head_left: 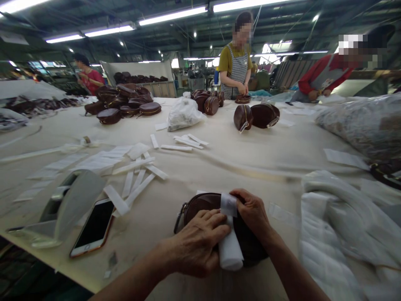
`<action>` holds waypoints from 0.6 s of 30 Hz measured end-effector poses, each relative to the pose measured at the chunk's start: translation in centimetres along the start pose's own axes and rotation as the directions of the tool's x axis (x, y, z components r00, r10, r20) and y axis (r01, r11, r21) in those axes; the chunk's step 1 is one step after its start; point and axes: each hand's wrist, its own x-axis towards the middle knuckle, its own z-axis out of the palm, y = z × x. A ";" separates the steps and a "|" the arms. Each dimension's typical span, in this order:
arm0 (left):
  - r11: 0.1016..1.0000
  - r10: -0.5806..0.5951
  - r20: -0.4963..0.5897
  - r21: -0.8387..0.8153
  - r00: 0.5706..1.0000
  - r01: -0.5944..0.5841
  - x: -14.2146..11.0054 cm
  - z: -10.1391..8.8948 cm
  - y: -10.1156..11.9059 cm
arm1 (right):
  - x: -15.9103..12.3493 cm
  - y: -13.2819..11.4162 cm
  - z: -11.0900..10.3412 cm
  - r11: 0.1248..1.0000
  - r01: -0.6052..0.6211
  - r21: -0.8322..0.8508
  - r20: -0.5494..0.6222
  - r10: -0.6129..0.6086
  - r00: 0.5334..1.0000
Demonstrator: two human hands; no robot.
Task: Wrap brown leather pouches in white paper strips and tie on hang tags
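A round brown leather bag (200,205) lies on the table right in front of me, partly under my hands. My left hand (196,244) lies on top of it with its fingers pressing a white paper strip (230,246) against the bag. My right hand (252,211) curls round the strip's upper end and the bag's far edge. The strip runs over the bag from top to near edge. Most of the bag's right side is hidden by my hands.
A phone (94,228) lies at the left by a tape dispenser (67,200). Loose white strips (138,175) are scattered ahead. Brown bags (125,104) are piled at the back, two more (257,116) ahead. White padding (341,225) lies right. Three people work across the table.
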 end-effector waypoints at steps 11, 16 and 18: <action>0.984 0.058 -0.052 0.174 0.997 -0.048 0.3 2.0 -1.6 | 0.1 0.0 -0.1 0.999 0.027 0.019 0.046 -0.028 0.999; 0.982 0.041 -0.030 0.185 0.999 -0.035 0.6 1.8 -1.3 | -0.4 -0.1 -0.3 0.993 0.119 0.022 0.066 -0.120 0.991; 0.986 0.018 -0.011 0.168 1.000 -0.016 0.7 1.7 -1.3 | -0.7 -0.2 -0.5 0.983 0.185 0.002 0.093 -0.185 0.978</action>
